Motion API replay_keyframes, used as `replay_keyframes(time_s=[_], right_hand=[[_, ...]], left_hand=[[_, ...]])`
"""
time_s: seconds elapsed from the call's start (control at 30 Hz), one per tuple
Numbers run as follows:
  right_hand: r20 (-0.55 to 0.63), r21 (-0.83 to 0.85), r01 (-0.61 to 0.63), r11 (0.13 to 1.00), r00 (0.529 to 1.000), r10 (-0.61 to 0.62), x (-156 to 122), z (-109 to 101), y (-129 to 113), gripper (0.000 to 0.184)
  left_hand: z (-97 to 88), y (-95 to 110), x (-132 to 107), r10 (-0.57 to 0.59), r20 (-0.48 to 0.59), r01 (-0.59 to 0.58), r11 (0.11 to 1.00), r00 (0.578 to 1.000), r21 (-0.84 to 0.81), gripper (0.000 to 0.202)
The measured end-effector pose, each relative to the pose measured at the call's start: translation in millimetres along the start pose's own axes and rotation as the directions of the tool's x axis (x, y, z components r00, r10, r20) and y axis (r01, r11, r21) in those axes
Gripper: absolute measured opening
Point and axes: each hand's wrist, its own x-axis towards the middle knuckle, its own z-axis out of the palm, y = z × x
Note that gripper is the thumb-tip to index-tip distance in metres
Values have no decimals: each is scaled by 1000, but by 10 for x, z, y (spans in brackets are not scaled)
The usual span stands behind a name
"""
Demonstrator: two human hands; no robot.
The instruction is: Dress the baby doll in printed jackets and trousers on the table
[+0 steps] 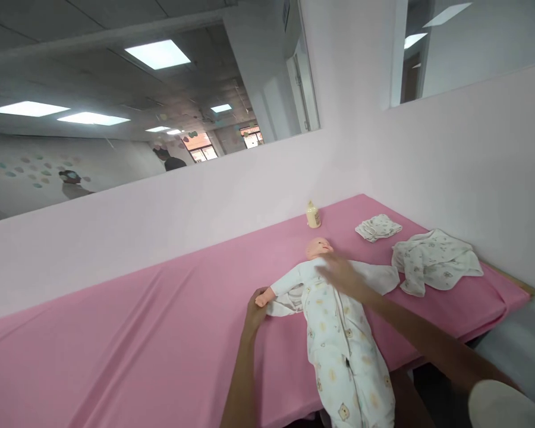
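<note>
A baby doll point(319, 246) lies on its back on a pink-covered table point(182, 333). It wears a white long-sleeved top point(309, 272) and cream pants point(339, 356) printed with small bears. My left hand point(255, 308) is closed around the doll's hand at the end of its outstretched arm, on the left. Over the doll's chest is my right hand point(341, 274), its fingers stretched out and somewhat blurred; I cannot tell whether it touches the top. White cloth point(285, 303) lies under the doll's left-side arm, and a white sleeve point(378, 276) spreads to the right.
A pale yellow bottle point(313, 216) stands near the wall behind the doll's head. To the right are a folded printed cloth point(378, 227) and a crumpled printed baby garment point(437, 261). A wide mirror point(160, 107) on the wall reflects people and ceiling lights.
</note>
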Motion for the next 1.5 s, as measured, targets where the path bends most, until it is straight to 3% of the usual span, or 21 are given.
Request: replay_keyframes(time_s=[0.03,0.07,0.13,0.2,0.27,0.43,0.53,0.63,0.7,0.77,0.83,0.9,0.97,1.0,1.07,1.13,1.17,1.23,1.3,1.4,1.5], right_hand=[[-63,-45,-160,986,986,157,-150,-190,286,35],[-114,-108,-340,934,938,328,-311,-371,569,34],[-103,-217,-577,788,816,569,-635,-664,1060,34],[-36,-246,-682,689,717,697,-912,-830,1386,35],[30,-216,-709,672,683,730,-1088,-865,1542,33],[65,-109,-685,721,719,692,-1062,-705,1560,36],[116,-64,-691,720,711,694,-940,-632,1537,40],[120,-52,-711,702,693,711,-881,-604,1542,37],[104,-54,-712,700,693,713,-880,-594,1555,32],[81,-48,-707,706,701,708,-891,-582,1563,26],[47,-23,-701,713,712,701,-899,-571,1559,22],[12,26,-684,729,729,684,-894,-579,1549,21],[-32,76,-664,744,744,667,-877,-639,1564,21],[-56,91,-655,750,749,661,-865,-698,1594,20],[-109,99,-645,758,750,653,-843,-882,1714,19],[-164,104,-664,741,723,671,-836,-1125,1906,20],[-197,111,-693,712,687,700,-840,-1248,2015,21],[-243,164,-772,614,571,784,-860,-1446,2212,23],[-257,141,-814,564,520,815,-886,-1531,2329,23],[-203,24,-837,547,532,822,-916,-1439,2285,23],[-207,-148,-787,599,617,759,-901,-1192,1992,26]], left_hand=[[-45,-30,27,-4,-33,2,998,999,-64,36],[-85,-52,60,-31,-90,20,993,995,-117,37],[-142,-49,127,-114,-240,70,980,964,-185,35],[-177,31,180,-153,-351,79,973,924,-218,32],[-209,181,205,-130,-402,47,977,907,-209,31],[-304,613,135,-87,-305,24,979,948,-204,28],[-250,728,56,-142,-145,73,914,979,-399,26],[-49,735,5,-226,-39,171,827,973,-536,24],[150,757,-15,-229,-87,161,864,970,-477,22],[390,851,-35,-115,-164,59,947,980,-316,21],[670,1032,-57,104,-150,-121,987,983,-109,22],[971,1271,-70,341,8,-341,939,940,55,28],[1251,1506,-60,495,291,-562,795,819,227,34],[1365,1602,-45,509,409,-637,715,757,288,34],[1517,1733,2,477,546,-703,624,689,342,34],[1562,1783,57,420,598,-705,594,683,387,37],[1554,1786,83,387,614,-699,582,688,417,39],[1511,1771,120,328,633,-684,561,701,467,43],[1473,1753,134,297,642,-680,537,706,499,44],[1482,1745,117,294,652,-695,492,699,523,44],[1586,1774,75,302,661,-713,460,686,529,41]])
